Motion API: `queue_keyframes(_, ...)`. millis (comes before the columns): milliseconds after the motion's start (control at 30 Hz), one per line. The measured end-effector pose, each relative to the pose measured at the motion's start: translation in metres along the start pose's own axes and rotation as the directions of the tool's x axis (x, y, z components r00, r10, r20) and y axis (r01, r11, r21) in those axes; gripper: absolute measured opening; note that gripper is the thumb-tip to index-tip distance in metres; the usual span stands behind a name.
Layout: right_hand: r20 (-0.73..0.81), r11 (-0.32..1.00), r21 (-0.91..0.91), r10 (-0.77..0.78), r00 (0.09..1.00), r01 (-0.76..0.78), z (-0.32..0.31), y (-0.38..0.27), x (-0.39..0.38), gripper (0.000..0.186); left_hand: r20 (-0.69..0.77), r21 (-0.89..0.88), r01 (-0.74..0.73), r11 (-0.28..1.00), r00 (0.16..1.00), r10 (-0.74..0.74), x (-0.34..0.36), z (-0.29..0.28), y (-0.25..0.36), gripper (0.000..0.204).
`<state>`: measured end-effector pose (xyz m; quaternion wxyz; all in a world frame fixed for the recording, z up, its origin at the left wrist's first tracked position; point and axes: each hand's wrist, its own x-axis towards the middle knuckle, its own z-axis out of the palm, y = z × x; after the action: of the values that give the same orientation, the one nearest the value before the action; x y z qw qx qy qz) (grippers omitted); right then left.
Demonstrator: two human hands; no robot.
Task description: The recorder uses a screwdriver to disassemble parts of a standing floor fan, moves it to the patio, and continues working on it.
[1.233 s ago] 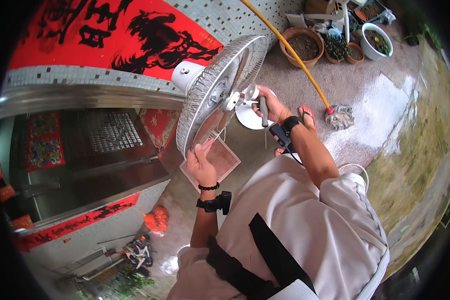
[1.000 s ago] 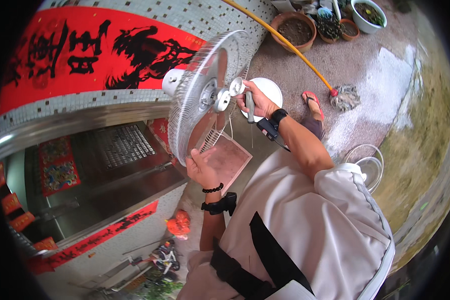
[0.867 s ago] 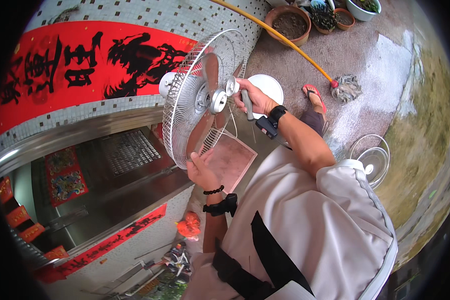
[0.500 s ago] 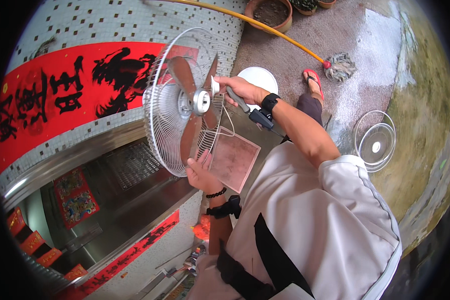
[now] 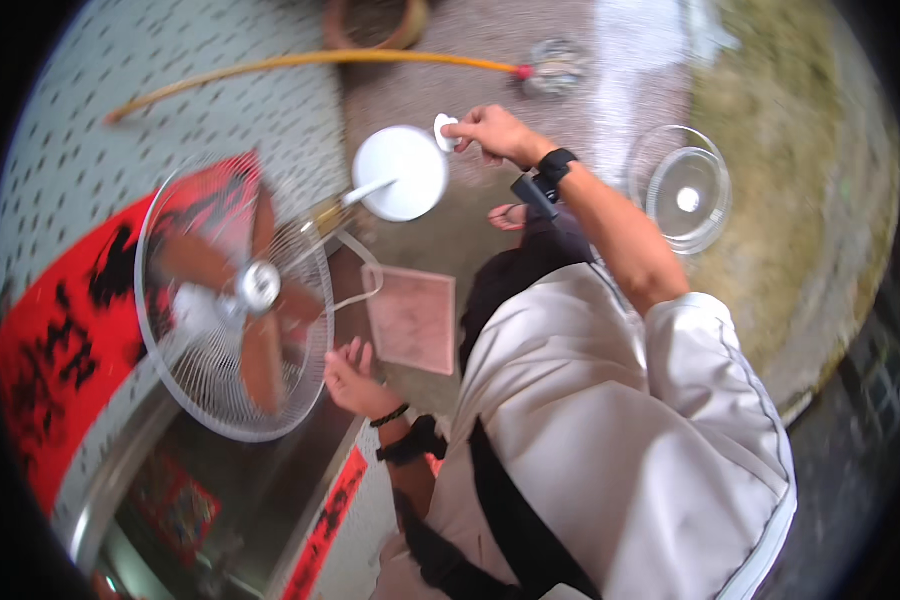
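Observation:
A standing fan (image 5: 259, 287) with brown blades is at left, its front guard off and its white round base (image 5: 400, 162) on the ground. My right hand (image 5: 502, 137), above and right of the base, grips a small white round cap (image 5: 446, 131) in its fingertips; whether anything else is in that hand is unclear. My left hand (image 5: 354, 375) is beside the lower right edge of the fan's cage, fingers apart and holding nothing.
A pale pink square slab (image 5: 410, 318) lies below the base. A yellow-handled mop (image 5: 556, 66) lies toward the back, near a clay pot (image 5: 376, 30). A round wire guard (image 5: 680, 190) lies at right. A red banner (image 5: 55, 350) hangs on the tiled wall at left.
My right hand has moved away from the fan's hub with the white cap. My left hand has come off the cage. The view has turned and blurred, with the fan now farther left and lower.

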<state>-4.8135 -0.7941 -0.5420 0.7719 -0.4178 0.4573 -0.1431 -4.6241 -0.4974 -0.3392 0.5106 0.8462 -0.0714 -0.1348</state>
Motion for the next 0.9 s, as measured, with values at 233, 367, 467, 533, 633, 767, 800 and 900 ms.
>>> queue_keyframes(233,-0.647,0.925,0.022,0.303,0.699,-0.38,-0.181,0.199,-0.071,0.051,0.287,0.085,0.068,0.994,0.954,-0.09,-0.017,0.064,-0.061,0.04)
queue_keyframes(367,-0.833,0.831,0.126,0.385,0.398,-0.542,-0.244,0.338,-0.115,0.047,0.391,0.094,0.038,0.995,0.917,-0.072,-0.02,0.093,-0.107,0.036)
queue_keyframes(467,-0.777,0.692,0.329,0.585,0.232,-0.643,-0.25,0.384,-0.128,0.057,0.471,0.248,-0.106,0.963,0.882,-0.025,-0.01,0.107,-0.14,0.038)
queue_keyframes(533,-0.734,0.662,0.429,0.652,0.19,-0.615,-0.258,0.413,-0.137,0.053,0.536,0.113,0.027,0.993,0.84,-0.084,0.001,0.121,-0.159,0.049)
queue_keyframes(633,-0.792,0.678,0.485,0.608,0.051,-0.553,-0.269,0.468,-0.141,0.041,0.503,0.199,-0.048,0.979,0.862,-0.06,0.012,0.138,-0.183,0.049)
queue_keyframes(767,-0.779,0.652,0.554,0.625,-0.048,-0.518,-0.276,0.513,-0.147,0.04,0.432,0.433,-0.06,0.899,0.89,-0.148,0.039,0.146,-0.205,0.045)
queue_keyframes(800,-0.783,0.644,0.56,0.617,-0.079,-0.522,-0.28,0.516,-0.149,0.042,0.456,0.462,-0.085,0.883,0.877,-0.154,0.045,0.15,-0.211,0.045)
queue_keyframes(900,-0.789,0.651,0.554,0.61,-0.077,-0.519,-0.307,0.561,-0.166,0.05,0.501,0.364,-0.093,0.927,0.859,-0.111,0.059,0.161,-0.235,0.048)
